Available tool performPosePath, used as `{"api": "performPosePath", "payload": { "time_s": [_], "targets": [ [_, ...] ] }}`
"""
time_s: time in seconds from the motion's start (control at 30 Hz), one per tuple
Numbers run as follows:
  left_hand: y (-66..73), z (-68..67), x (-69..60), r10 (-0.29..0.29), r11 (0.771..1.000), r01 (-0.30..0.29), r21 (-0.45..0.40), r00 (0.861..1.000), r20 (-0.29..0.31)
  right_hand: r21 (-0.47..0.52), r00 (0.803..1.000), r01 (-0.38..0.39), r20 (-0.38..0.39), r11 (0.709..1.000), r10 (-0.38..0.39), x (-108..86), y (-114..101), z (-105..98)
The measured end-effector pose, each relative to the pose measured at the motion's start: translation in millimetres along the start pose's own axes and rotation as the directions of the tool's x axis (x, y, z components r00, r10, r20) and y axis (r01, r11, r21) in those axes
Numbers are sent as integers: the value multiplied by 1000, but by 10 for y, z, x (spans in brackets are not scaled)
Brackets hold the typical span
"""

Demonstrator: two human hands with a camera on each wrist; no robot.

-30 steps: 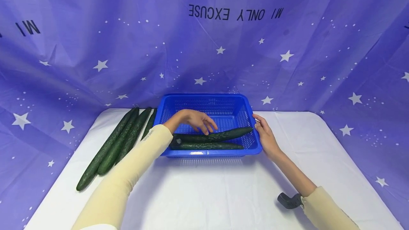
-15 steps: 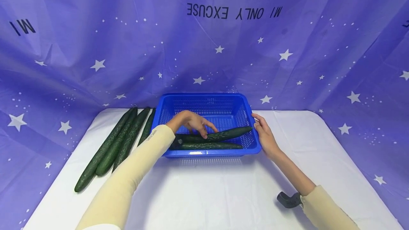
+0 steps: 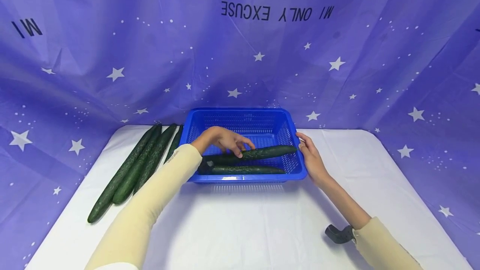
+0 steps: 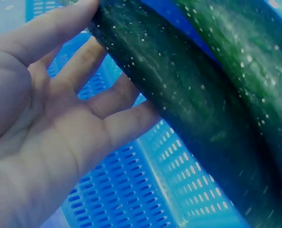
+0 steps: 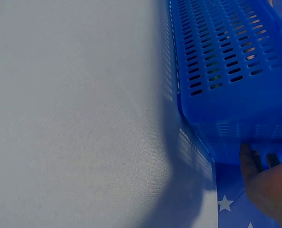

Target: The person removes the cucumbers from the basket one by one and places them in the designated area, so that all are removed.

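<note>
My left hand (image 3: 229, 140) reaches into a blue plastic basket (image 3: 240, 111) and pinches a long dark green cucumber (image 3: 271, 152) near its middle. In the left wrist view the thumb lies on one side of this cucumber (image 4: 179, 90) and the fingers go behind its other side. Alongside it, nearer the front wall, lies a second cucumber (image 3: 247, 170). The forearm hides the left ends of both. With the thumb over the edge, my right hand (image 3: 314, 162) grips the basket's right rim; its fingers show at the outer wall in the right wrist view.
Several more cucumbers (image 3: 123, 174) lie side by side on the white tabletop (image 3: 240, 228), left of the basket. A dark curved object (image 3: 338, 234) sticks out by the right sleeve. Purple star-printed cloth (image 3: 240, 53) hangs behind and at both sides.
My left hand has come down onto the rear cucumber, taken hold of it and raised it slightly, so the gap to the front one is wider. The right hand stays on the rim.
</note>
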State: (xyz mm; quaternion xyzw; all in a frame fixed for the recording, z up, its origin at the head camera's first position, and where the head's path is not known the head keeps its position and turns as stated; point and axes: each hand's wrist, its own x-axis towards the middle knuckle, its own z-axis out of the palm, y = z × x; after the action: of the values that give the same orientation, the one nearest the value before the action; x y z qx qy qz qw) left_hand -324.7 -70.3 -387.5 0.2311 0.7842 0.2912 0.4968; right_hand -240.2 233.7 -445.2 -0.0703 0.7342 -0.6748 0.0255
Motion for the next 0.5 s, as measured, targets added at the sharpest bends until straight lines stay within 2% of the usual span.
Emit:
{"api": "performPosePath", "payload": {
  "time_s": [0.13,0.27,0.4,0.5],
  "targets": [
    [5,-41,-90,69,997,-72,-42,996,-55,6,1000,9,-2,1000,-9,-2,10,0],
    [26,-89,-223,136,987,-146,-66,981,-135,-1,1000,19,3,1000,-19,0,9,1],
    [29,-141,-366,206,972,-225,-67,954,-218,-4,1000,18,12,1000,-18,1,3,2],
    [22,-177,-480,248,959,-276,-59,925,-289,-7,1000,14,8,1000,-14,2,6,-1]
  ]
}}
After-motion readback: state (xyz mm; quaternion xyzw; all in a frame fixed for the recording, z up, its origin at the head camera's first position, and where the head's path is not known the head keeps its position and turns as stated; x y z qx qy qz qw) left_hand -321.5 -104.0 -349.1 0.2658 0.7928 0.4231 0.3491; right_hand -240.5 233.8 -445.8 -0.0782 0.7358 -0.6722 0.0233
